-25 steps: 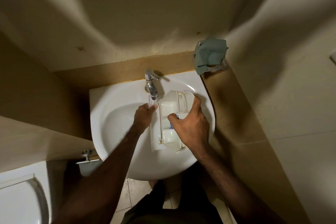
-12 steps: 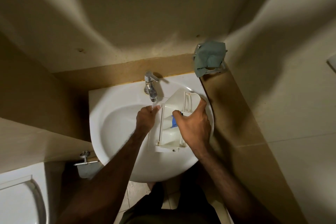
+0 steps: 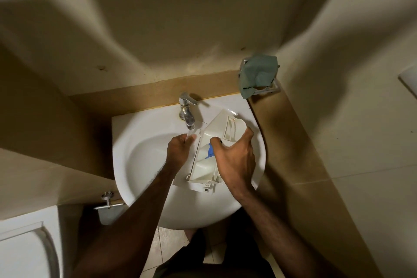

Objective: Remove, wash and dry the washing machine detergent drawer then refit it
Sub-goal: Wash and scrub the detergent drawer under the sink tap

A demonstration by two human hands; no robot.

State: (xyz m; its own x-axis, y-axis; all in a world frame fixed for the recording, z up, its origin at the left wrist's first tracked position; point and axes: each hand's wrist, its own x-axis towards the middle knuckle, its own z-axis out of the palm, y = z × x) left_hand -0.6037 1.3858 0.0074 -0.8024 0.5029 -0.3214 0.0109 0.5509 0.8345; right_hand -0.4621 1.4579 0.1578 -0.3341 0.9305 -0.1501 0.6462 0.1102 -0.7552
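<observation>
Toilet (image 3: 24,253) fills the lower left corner, white, with a chrome valve (image 3: 107,201) on the wall just beside it. Sink (image 3: 144,160) sits right of that, a white basin set against a tan ledge. Tap (image 3: 186,112) stands at the sink's back edge, chrome, and water runs from its spout. Left hand (image 3: 179,150) is under that stream, fingers curled at the drawer's left edge; whether they grip the edge or only rest against it cannot be told. Drawer (image 3: 222,128) lies tilted over the basin's right half, white plastic, its open compartments facing up and its far end resting near the sink's rim. Blue insert (image 3: 211,151) shows in the middle of the drawer. Right hand (image 3: 234,160) holds the drawer from its right side, thumb hooked over an inner wall by the insert, fingers spread wide along the outer edge. Green cloth (image 3: 258,74) hangs over a metal holder (image 3: 270,89) on the ledge, beyond the sink's right corner.
</observation>
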